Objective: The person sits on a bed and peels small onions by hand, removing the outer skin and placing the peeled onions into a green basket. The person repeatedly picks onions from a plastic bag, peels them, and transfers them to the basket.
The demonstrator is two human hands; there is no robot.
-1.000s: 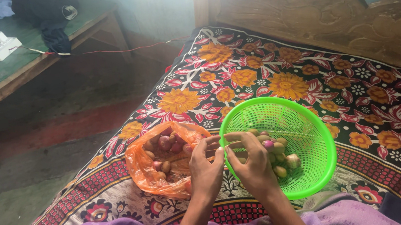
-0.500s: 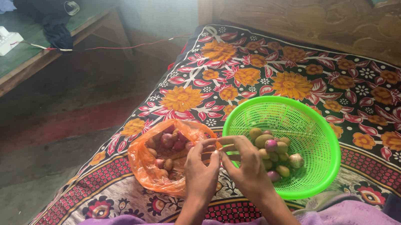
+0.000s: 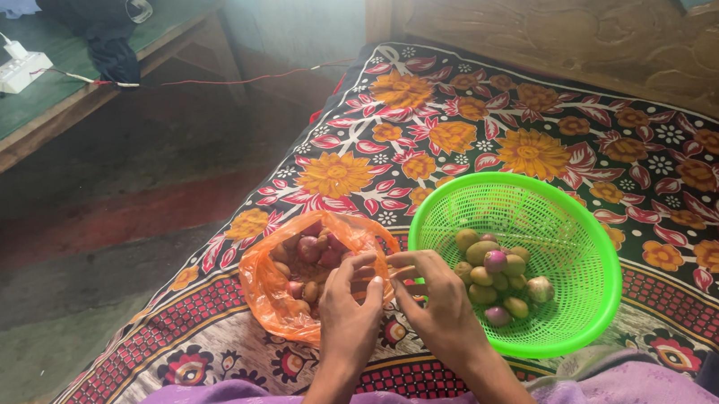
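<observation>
Left hand point(image 3: 349, 307) and right hand point(image 3: 438, 301) together over bed, between orange bag point(image 3: 276, 302) and green basket point(image 3: 571, 313); grip contents indistinct. Small onions point(image 3: 495, 279) likely light, firm, papery-slick; best pinched around middle.

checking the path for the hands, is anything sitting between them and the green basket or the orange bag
Nothing visible does. The left hand is at the orange bag, the right hand at the rim of the green basket; only the flowered bedspread lies around them.
</observation>
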